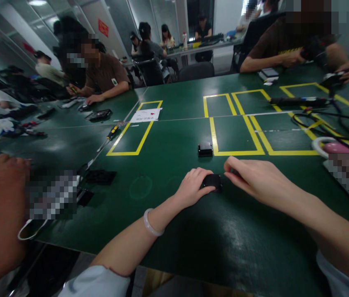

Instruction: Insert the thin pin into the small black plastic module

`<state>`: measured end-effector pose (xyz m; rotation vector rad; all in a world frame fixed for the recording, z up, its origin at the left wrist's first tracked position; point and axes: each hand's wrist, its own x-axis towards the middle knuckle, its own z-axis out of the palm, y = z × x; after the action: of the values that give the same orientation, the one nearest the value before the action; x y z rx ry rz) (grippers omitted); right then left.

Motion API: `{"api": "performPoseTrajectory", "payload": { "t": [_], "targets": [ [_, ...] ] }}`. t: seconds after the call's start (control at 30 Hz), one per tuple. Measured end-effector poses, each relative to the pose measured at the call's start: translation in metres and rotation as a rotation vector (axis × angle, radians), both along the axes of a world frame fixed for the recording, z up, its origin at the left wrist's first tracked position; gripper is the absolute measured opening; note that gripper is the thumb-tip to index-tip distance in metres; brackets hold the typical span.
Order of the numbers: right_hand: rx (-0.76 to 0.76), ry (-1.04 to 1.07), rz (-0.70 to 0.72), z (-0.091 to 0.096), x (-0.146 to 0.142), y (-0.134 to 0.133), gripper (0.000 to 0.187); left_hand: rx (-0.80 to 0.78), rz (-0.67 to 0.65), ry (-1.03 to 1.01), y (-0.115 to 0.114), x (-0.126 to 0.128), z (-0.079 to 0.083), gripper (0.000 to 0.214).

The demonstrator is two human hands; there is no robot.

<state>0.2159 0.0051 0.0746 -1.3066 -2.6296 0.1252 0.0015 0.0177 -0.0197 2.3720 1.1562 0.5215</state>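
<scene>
A small flat black box [214, 182] lies on the green table, gripped at its left side between the thumb and fingers of my left hand [193, 187]. Just right of that box is my right hand [250, 176], its thumb and fingertips brought together in a pinch. Whatever the pinch may hold is too small or hidden to make out. The right fingertips appear apart from the box. Beyond my left hand, a second small black box-shaped piece [205, 149] with a shiny top rests on the table.
Yellow tape outlines [239, 153] mark the green table [174, 231]. A screwdriver [112, 133] and white paper [146, 115] lie farther left. Black cables [304, 121] and a pink round object [337, 147] are at right. A co-worker's arm [4, 198] reaches in at left; other people sit across.
</scene>
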Motion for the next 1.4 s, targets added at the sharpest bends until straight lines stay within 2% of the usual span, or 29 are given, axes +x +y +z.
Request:
{"api": "performPoseTrajectory", "payload": {
  "t": [0.13,0.33,0.57,0.77,1.03,1.17,1.3,1.4],
  "targets": [
    [-0.008,0.051,0.033,0.002,0.0015,-0.001,0.009,-0.003,-0.002,0.003,0.0001,-0.0001,0.0005,0.036],
    [0.0,-0.017,-0.013,-0.0016,0.0004,0.0,0.022,0.014,0.001,-0.007,-0.0003,-0.0002,-0.0009,0.036],
    [-0.032,0.055,0.015,0.0014,0.0028,-0.0012,0.005,0.02,0.002,-0.001,-0.0006,0.0002,-0.0007,0.036],
    [-0.012,0.042,-0.018,0.0003,0.0021,0.001,0.019,0.023,0.003,-0.002,-0.0003,0.0002,-0.0012,0.036],
    [-0.039,0.073,0.009,-0.0012,0.0057,0.0028,0.006,0.034,-0.002,0.008,-0.0005,0.0002,-0.0007,0.035],
    [-0.038,0.076,0.005,0.0008,0.0048,0.0015,0.007,0.037,0.002,0.005,-0.0006,0.0003,-0.0012,0.036],
    [-0.02,0.061,-0.009,-0.0012,0.0041,0.0034,0.018,0.032,0.005,-0.004,-0.0007,0.0001,-0.002,0.036],
    [-0.026,0.052,-0.011,-0.0026,0.0045,0.0044,0.015,0.03,0.002,-0.009,-0.0008,-0.0002,-0.0022,0.036]
  ]
}}
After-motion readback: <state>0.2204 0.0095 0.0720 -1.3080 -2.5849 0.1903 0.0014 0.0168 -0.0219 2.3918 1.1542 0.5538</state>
